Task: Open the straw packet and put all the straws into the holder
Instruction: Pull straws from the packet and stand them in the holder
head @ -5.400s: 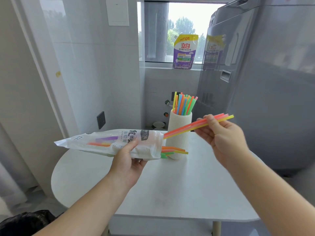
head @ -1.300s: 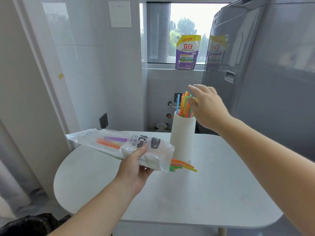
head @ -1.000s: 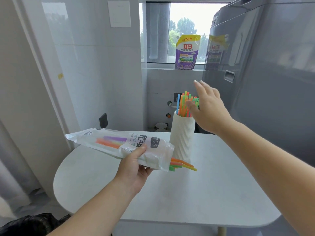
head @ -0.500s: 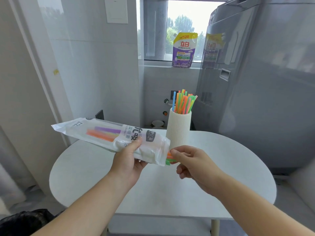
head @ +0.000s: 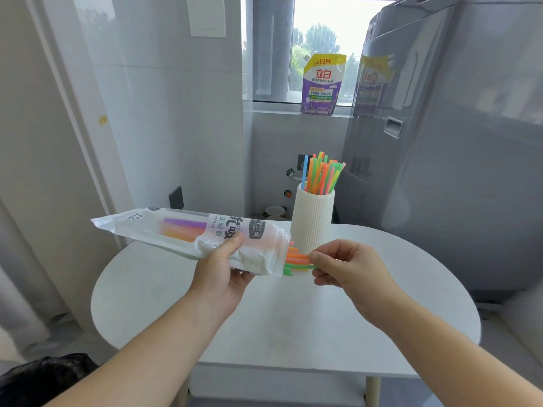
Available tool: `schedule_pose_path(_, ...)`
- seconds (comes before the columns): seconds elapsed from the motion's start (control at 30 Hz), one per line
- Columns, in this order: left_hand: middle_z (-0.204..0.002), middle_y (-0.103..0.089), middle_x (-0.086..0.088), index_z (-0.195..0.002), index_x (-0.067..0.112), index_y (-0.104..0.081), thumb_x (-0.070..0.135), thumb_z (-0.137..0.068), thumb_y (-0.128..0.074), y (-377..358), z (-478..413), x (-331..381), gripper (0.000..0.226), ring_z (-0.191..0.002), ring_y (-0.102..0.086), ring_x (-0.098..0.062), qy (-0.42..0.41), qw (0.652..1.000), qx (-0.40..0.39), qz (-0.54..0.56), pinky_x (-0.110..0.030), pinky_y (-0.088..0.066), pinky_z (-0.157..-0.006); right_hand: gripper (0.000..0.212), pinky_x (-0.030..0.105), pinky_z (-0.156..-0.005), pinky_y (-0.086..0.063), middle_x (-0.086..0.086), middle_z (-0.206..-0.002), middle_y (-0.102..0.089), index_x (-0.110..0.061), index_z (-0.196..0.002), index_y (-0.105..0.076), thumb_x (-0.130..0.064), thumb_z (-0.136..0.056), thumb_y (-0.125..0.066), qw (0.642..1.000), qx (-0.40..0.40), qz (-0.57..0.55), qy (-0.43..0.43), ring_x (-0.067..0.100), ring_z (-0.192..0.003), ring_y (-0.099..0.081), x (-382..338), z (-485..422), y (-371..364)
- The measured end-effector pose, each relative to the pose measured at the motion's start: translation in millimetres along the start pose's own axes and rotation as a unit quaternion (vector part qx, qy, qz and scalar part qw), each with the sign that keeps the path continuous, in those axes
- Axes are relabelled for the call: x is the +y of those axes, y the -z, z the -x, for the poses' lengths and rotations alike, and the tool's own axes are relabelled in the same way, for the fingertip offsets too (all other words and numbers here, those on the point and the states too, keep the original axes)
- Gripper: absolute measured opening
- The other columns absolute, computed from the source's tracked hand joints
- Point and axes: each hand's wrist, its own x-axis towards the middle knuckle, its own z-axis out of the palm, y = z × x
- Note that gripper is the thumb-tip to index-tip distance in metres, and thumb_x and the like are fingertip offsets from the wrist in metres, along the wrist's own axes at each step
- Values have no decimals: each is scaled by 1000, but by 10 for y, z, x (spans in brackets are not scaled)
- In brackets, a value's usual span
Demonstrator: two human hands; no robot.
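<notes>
Right hand (head: 349, 267) pinching straw ends (head: 296, 261) (fingers curled), left hand (head: 223, 267) gripping packet (head: 176, 230) level.

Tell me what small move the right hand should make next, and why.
Probably pull the protruding straws out of the packet: the right hand pinches their ends, the left hand holds the packet, and the holder stands just behind.

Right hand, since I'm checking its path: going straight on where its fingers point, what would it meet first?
Pinching the protruding straws, the right hand points at the packet mouth; probably that first, left hand behind it.
</notes>
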Motion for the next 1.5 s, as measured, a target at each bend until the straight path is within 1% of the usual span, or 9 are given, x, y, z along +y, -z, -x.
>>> schedule_pose_path(0.3,-100,-79,-3,-118,18,-67,8,-95,-66,-11,-6,26,25,-84,-77,-19,6,1000,10,5,-35,-65,-65,7,27,-64,-55,9,-69,-67,0,-83,-69,-1,-89,-70,998,29,-62,0,18,-64,-62,-1,-79,118)
schedule_pose_path(0.47,-94,-80,-1,-112,19,-67,7,-95,-67,-12,1,27,21,-81,-78,-18,2,1000,17,2,-35,-64,-62,16,27,-61,-54,10,-84,-72,-6,-102,-71,-16,-90,-73,997,-21,-67,-19,19,-63,-62,16,-48,114)
schedule_pose_path(0.57,-97,-80,-3,-112,18,-67,6,-94,-67,-6,-2,38,21,-81,-78,-18,0,1000,17,4,-33,-64,-60,25,27,-58,-55,13,-86,-71,-11,-111,-71,-13,-87,-76,998,-34,-41,-14,19,-60,-63,-3,-36,93)
schedule_pose_path(0.7,-106,-79,-4,-123,17,-66,8,-95,-66,-11,11,40,28,-89,-78,-19,-2,1000,-9,-7,-36,-65,-67,19,28,-53,-53,15,-83,-71,-8,-106,-74,-7,-87,-75,998,-44,-39,-17,22,-56,-61,-14,-48,99)
schedule_pose_path(0.83,-105,-79,-3,-128,17,-64,8,-96,-65,-35,23,12,33,-90,-78,-19,-3,1000,-16,-8,-35,-64,-64,10,29,-50,-53,16,-83,-70,-2,-100,-72,-6,-90,-71,998,-47,-23,-17,23,-54,-60,-22,-45,108)
schedule_pose_path(1.0,-109,-79,-4,-133,15,-63,7,-95,-65,-62,34,4,39,-91,-78,-20,-7,1000,-20,-6,-32,-62,-61,27,30,-48,-50,19,-104,-69,-12,-120,-66,-21,-95,-67,997,-68,-29,-39,23,-55,-57,-36,-18,82)
schedule_pose_path(1.13,-112,-78,-6,-134,14,-62,7,-95,-65,-69,43,4,40,-91,-78,-20,-6,1000,-23,-10,-32,-62,-60,22,27,-48,-49,14,-92,-69,-7,-107,-75,-24,-98,-64,996,-75,5,-47,17,-54,-55,-18,-23,66)
schedule_pose_path(1.3,-111,-78,-6,-134,14,-63,6,-94,-66,-75,43,-5,40,-91,-78,-20,-8,1000,-25,-9,-33,-61,-61,21,27,-46,-46,11,-74,-63,5,-99,-70,-15,-97,-64,997,-62,-14,-51,18,-51,-53,-33,-27,83)
schedule_pose_path(1.5,-105,-79,-4,-132,14,-63,6,-95,-65,-86,57,-11,38,-88,-78,-19,-8,1000,-22,-8,-32,-62,-60,11,28,-45,-46,18,-80,-61,1,-93,-58,-5,-99,-50,997,-46,-16,-64,20,-50,-54,-53,-18,58)
